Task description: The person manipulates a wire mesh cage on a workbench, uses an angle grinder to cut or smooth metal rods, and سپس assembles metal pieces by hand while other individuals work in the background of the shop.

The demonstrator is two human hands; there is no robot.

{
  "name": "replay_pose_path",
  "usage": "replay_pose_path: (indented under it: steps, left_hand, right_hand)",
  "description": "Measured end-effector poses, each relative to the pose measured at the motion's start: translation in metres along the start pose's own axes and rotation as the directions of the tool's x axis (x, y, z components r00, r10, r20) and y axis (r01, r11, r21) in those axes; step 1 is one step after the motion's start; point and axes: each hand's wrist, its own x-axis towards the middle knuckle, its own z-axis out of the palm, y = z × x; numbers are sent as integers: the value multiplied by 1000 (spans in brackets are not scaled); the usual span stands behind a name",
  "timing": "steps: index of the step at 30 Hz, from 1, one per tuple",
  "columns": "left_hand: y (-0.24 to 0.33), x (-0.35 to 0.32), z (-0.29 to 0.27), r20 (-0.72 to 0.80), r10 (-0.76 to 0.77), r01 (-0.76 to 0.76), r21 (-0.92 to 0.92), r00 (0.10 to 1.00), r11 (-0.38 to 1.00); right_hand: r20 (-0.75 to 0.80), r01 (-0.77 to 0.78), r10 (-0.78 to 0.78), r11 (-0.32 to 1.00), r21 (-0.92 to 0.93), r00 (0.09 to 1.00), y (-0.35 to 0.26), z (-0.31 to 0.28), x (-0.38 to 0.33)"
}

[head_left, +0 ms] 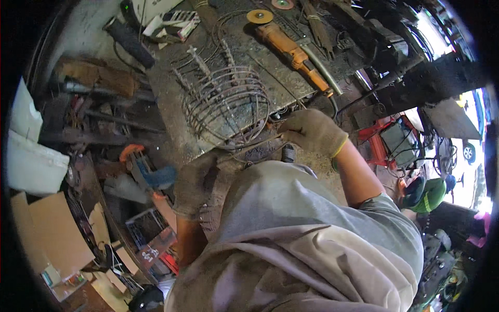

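My right hand, in a grey-brown knit glove with a yellow cuff edge, is closed on a thin metal rod by the table's near edge. The rod slants down leftward toward my left hand, also gloved. That hand is dark and smeared, so its fingers do not show clearly, nor whether they grip the rod. Just beyond both hands lies a cage of bent metal rods, ring upon ring, with several knobbly bars sticking out at its far side. It rests on the worn metal worktable.
An orange angle grinder with a yellowish disc lies at the table's far right, beside a metal tube. Cardboard and scrap crowd the left. A red-framed machine with cables stands at the right. A green-and-blue item lies lower right.
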Motion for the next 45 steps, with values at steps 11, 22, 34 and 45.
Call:
replay_pose_path:
  steps: [11,22,34,45]
  left_hand:
    - [46,35,34,98,148,-169,250,984,953]
    - [63,59,40,193,79,-134,286,978,949]
    - [9,50,-46,-804,60,135,172,591,976]
    - [-39,125,-72,-683,4,73,83,730,994]
  right_hand:
    - [-118,280,-271,958,65,955,10,49,7]
    - [-20,128,-128,955,269,992,31,26,1]
    - [-663,-438,543,832,341,515,176,-83,0]
    - [-715,-696,400,698,-168,573,241,-65,41]
